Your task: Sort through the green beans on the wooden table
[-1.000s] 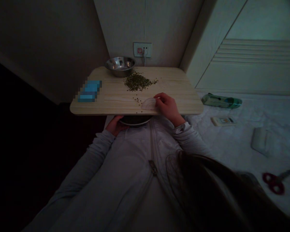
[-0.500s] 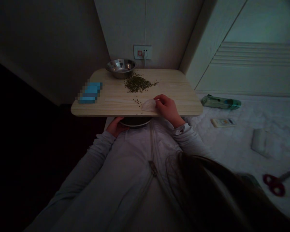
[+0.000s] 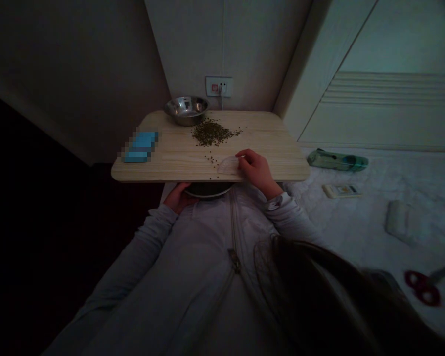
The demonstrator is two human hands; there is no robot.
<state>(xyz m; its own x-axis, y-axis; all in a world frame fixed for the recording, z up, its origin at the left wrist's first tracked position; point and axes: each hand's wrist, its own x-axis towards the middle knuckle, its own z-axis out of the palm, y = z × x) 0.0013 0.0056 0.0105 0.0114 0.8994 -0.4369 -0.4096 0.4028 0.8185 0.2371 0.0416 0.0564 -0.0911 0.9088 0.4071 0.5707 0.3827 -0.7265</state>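
You wore a pale grey jacket, its cloth plain and faintly creased in the dim light. A long front zip ran up from the hem to a dark, metallic-looking slider, above which its two edges parted. Your left sleeve was long and wrinkled, bunching towards the wrist; your right sleeve matched it, with a small dark-and-light detail at the cuff, too blurred to make out. Long, loose hair covered part of the jacket front.
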